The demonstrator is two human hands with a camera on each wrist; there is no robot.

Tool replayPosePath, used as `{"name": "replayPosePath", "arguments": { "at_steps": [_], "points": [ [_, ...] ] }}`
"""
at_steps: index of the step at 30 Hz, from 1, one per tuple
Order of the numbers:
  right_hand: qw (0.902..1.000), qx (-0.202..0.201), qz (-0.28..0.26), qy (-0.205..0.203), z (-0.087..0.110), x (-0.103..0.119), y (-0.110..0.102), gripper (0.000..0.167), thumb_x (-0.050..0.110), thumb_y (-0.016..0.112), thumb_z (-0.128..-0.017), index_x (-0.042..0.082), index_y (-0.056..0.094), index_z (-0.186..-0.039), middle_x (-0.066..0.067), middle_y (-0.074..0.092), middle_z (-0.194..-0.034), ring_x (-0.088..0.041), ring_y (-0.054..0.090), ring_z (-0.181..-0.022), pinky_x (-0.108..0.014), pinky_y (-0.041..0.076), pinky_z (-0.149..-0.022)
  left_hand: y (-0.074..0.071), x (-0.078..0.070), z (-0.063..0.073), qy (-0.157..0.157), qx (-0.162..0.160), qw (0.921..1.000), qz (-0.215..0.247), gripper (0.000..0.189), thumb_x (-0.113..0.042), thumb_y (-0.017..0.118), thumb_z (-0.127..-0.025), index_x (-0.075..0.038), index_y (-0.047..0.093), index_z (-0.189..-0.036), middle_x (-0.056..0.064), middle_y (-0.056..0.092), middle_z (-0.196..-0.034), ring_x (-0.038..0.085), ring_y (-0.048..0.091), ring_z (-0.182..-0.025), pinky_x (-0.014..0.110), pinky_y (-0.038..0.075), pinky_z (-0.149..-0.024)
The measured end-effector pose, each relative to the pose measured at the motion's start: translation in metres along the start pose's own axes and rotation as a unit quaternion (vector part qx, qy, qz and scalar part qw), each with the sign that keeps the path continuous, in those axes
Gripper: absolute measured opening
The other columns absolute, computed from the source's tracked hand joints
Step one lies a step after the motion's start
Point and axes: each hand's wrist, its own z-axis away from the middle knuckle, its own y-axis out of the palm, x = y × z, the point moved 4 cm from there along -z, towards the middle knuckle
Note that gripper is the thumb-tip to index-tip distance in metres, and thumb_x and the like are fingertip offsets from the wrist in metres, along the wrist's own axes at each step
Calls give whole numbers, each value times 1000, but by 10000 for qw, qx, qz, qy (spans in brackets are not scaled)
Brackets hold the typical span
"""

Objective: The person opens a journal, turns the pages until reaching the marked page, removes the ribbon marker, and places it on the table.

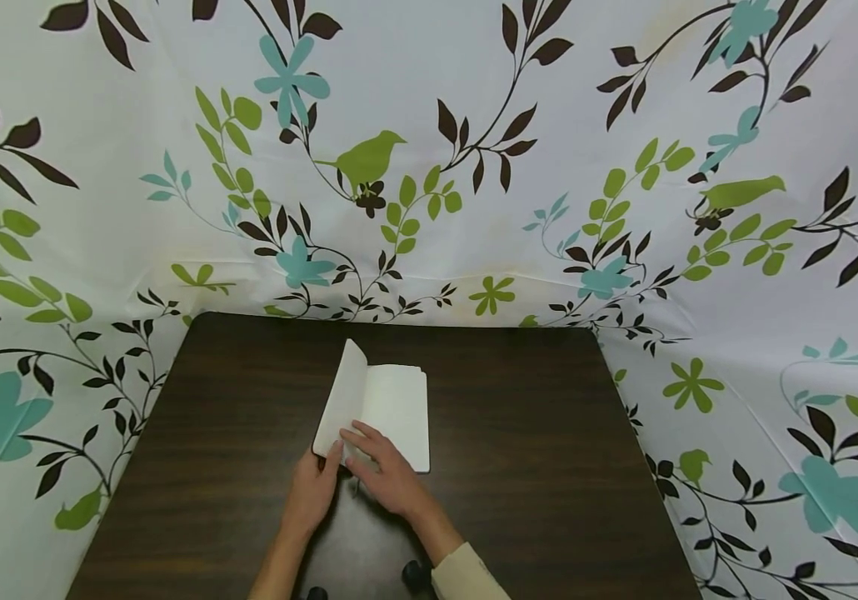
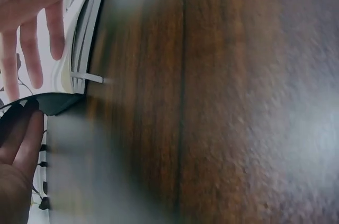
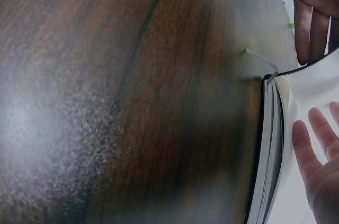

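plainly, the open notebook [image 1: 396, 404] stretches lengthwise forward, left hand [image 1: 312, 492] pinching its raised left side [image 1: 341, 396], right hand [image 1: 391, 479] touching the inside, fingers spread

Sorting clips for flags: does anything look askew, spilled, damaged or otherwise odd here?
Nothing really stands out. The left side of the notebook is tilted up, but the left hand holds it there. A ribbon pokes past the near edge, probably just a bookmark. I see no spill or damage.
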Motion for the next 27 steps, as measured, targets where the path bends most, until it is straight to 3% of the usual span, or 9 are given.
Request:
{"name": "replayPosePath", "arguments": {
  "at_steps": [8,14,21,24,27],
  "points": [
    [9956,-303,877,-140,7,-9,-14,55,36,62,-109,22,50,-161,-2,54,-163,-25,53,-148,-47,49,-119,-1,1,-4,-7,-197,9998,28,47,-33,46,-117,5,72,-126,22,78,-118,25,71,-107,33,59,-86],
    [9856,-332,1657,-19,17,-31,-24,53,39,66,-104,18,59,-152,-4,58,-158,-26,53,-148,-48,48,-120,-12,11,1,-94,-389,9992,98,53,-36,45,-117,9,72,-121,25,77,-115,19,70,-103,21,55,-81],
    [9571,-378,2874,8,23,-51,-39,62,52,75,-97,20,63,-149,-5,57,-160,-25,53,-149,-45,50,-119,-16,16,3,-590,-34,9981,-148,57,-39,40,-119,9,69,-130,26,74,-126,30,69,-118,34,59,-93],
    [9537,-318,2992,-11,22,-53,-44,69,58,78,-94,20,62,-150,-6,56,-161,-26,52,-149,-45,50,-119,-16,16,2,-777,118,9968,108,59,-38,37,-119,12,64,-135,29,73,-128,27,72,-115,35,63,-93],
    [9546,-251,2968,36,22,-55,-46,73,59,80,-93,19,62,-150,-6,55,-162,-27,53,-149,-44,50,-119,-14,23,1,-948,225,9930,662,62,-37,34,-120,17,56,-139,34,71,-126,21,77,-104,35,67,-87]
  ]
}}
